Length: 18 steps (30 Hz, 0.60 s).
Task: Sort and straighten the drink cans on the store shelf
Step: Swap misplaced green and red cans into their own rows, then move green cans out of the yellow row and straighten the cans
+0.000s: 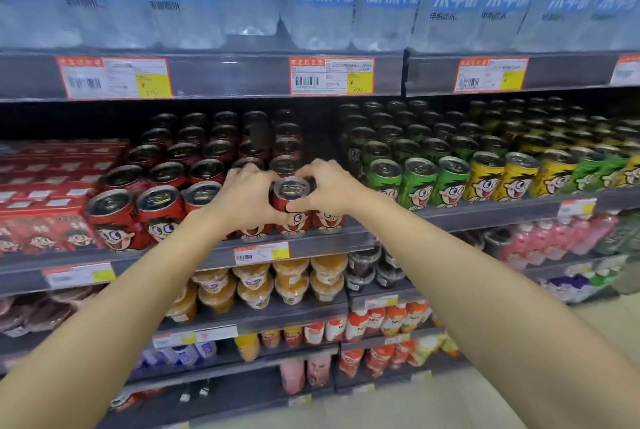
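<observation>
The shelf (485, 212) carries red, green and yellow can rows. At its front edge, the left hand (247, 198) and right hand (330, 189) curl around one upright red can (290, 200), apparently squaring it; next, probably turn its face outward.

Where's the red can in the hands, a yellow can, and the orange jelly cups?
red can (292, 190): head view, on its silver top.
yellow can (482, 179): head view, on its printed side.
orange jelly cups (256, 285): head view, on a front cup.
</observation>
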{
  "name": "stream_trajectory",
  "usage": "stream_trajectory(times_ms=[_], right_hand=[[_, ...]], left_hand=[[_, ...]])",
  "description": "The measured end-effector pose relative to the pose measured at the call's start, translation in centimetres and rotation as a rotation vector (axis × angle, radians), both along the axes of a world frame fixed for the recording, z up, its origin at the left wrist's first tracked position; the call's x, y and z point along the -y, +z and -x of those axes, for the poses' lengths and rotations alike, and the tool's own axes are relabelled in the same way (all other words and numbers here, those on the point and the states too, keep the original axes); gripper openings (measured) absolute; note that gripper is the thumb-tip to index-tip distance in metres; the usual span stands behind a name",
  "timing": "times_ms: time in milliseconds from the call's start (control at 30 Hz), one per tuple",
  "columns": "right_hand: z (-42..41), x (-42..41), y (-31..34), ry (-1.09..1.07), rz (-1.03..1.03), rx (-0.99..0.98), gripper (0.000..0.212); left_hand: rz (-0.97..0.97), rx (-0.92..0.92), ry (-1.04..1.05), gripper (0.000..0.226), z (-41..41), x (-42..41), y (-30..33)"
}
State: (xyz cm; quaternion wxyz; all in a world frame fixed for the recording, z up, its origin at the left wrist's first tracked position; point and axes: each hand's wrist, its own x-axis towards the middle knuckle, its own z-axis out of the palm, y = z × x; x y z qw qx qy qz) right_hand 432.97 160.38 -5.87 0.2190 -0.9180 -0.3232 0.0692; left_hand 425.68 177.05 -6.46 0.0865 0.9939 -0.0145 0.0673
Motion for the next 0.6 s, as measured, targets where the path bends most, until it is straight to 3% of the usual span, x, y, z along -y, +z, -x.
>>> stream_trajectory(times_ms=[133, 233, 300, 433, 600], right_hand=[[0.7, 0.0, 0.1, 0.018, 0.095, 0.125, 0.077], [1.7, 1.4, 0.5, -0.009, 0.015, 0.190, 0.082], [1.9, 3.3, 1.0, -0.056, -0.049, 0.224, 0.074], [1.4, 8.4, 1.7, -0.175, 0.012, 0.266, 0.060], [0.8, 15.8, 2.2, -0.269, 0.109, 0.309, 0.061]], left_hand=[[-0.066, -0.034, -0.020, 0.072, -0.2, -0.2, 0.1], [-0.334, 0.036, -0.013, 0.093, 0.4, 0.6, 1.0], [-0.440, 0.140, -0.054, 0.102, 0.8, 1.6, 1.8], [-0.292, 0.172, -0.268, 0.088, -0.5, 5.2, 2.8], [-0.219, 0.194, -0.435, 0.070, -4.2, 11.7, 2.6]])
